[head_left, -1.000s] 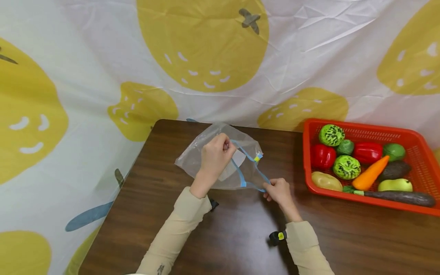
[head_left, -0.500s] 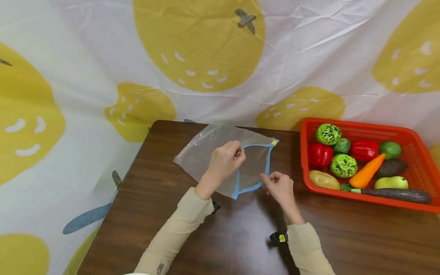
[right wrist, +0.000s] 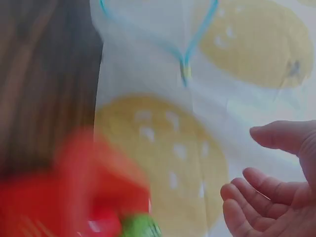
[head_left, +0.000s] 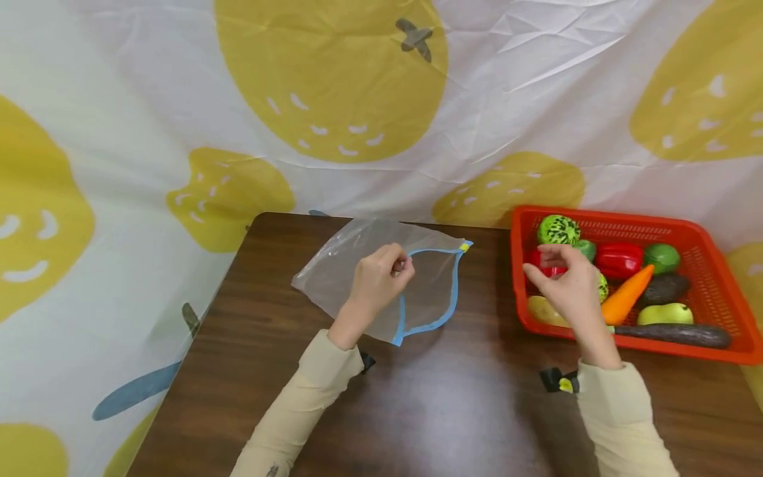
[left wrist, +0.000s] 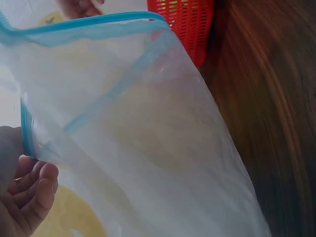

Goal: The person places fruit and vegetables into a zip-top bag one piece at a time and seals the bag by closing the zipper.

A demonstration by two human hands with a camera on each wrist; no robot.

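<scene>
A clear zip bag (head_left: pixel 336 265) with a blue rim and a yellow slider lies over the dark table, its mouth spread toward the right. My left hand (head_left: pixel 375 281) pinches the rim of the mouth between thumb and fingers; the left wrist view shows the blue edge (left wrist: pixel 24 128) in that grip. My right hand (head_left: pixel 569 285) hovers above the left end of the red basket (head_left: pixel 518 291), thumb and fingers apart with nothing between them. Under and beside it are a green striped squash (head_left: pixel 558 230), a red bell pepper (head_left: pixel 620 260), partly hidden produce and a potato (head_left: pixel 545 311).
The basket also holds a carrot (head_left: pixel 628 295), a pear (head_left: pixel 664 315), an avocado (head_left: pixel 663 289), a long dark eggplant-like vegetable (head_left: pixel 673 336) and a green round fruit (head_left: pixel 661 257). A fruit-print cloth (head_left: pixel 369 185) hangs behind the table (head_left: pixel 238 371).
The right hand has let go of the bag's rim and moved right to the basket. The bag's mouth has spread wider, while the left hand keeps its pinch.
</scene>
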